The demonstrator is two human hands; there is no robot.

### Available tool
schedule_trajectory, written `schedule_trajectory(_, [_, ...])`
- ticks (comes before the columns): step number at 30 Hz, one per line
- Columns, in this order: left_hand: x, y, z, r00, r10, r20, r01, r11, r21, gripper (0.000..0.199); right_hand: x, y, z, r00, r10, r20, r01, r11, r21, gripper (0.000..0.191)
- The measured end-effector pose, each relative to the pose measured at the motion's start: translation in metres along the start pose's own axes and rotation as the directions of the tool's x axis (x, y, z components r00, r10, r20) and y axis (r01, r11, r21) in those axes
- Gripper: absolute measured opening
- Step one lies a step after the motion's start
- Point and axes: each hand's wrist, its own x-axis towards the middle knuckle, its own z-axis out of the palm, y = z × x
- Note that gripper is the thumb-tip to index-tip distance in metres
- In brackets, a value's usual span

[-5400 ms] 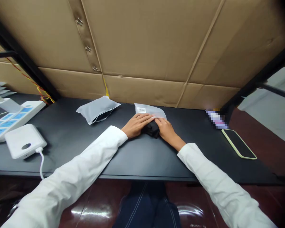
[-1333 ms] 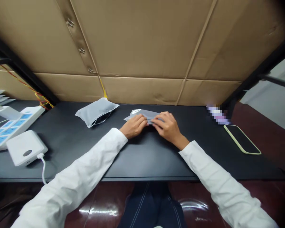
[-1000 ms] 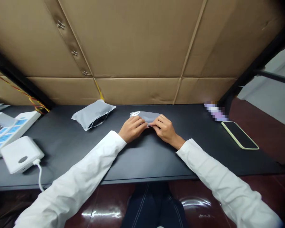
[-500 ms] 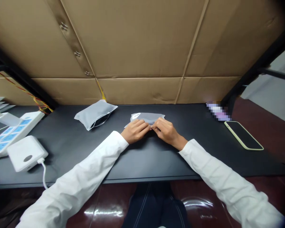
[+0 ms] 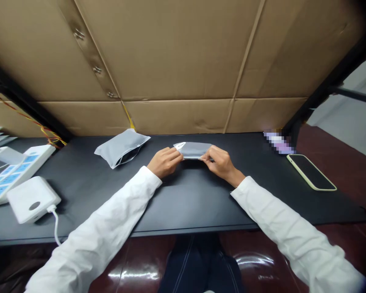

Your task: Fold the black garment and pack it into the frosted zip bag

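Observation:
Between my hands is a small grey plastic bag (image 5: 197, 149) with a white label at its upper left corner. My left hand (image 5: 166, 162) pinches the bag's near left corner, and my right hand (image 5: 218, 162) pinches the near right corner. The near edge stretches straight between the two pinches, with a dark shadow under it. Farther left, apart from both hands, a larger grey zip bag (image 5: 120, 146) lies on the black table (image 5: 183, 203) with its mouth gaping toward me.
At the left stand a white power strip (image 5: 24, 165) and a white square charger (image 5: 33, 199) with a cable. A phone (image 5: 311, 172) in a pale green case lies at the right, near a blurred purple item (image 5: 279, 141). Brown cardboard (image 5: 177, 53) walls off the back.
My hands have moved apart along the bag's near edge, from almost touching at its middle to its two corners. More of the bag shows now, and its near edge looks taut.

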Motion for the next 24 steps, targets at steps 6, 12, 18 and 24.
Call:
schedule_trajectory(6, [-0.01, -0.022, -0.004, 0.999, -0.049, 0.003, 0.048, 0.997, 0.059, 0.014, 0.002, 0.017, -0.007, 0.998, 0.025, -0.06, -0.029, 0.998, -0.053, 0.022])
schedule_trajectory(12, [-0.025, -0.031, 0.008, 0.986, -0.155, 0.069, 0.156, 0.988, -0.016, 0.022, -0.005, 0.036, -0.005, 0.993, 0.116, 0.037, -0.109, 0.984, -0.14, 0.017])
schedule_trajectory(18, [-0.054, -0.053, 0.025, 0.798, -0.51, 0.32, 0.583, 0.788, -0.199, 0.06, -0.019, 0.077, -0.029, 0.915, 0.344, 0.21, -0.305, 0.932, -0.197, 0.028])
schedule_trajectory(24, [-0.06, -0.062, 0.025, 0.675, -0.515, 0.528, 0.677, 0.716, -0.167, 0.081, -0.038, 0.11, -0.04, 0.757, 0.599, 0.262, -0.486, 0.784, -0.387, 0.051])
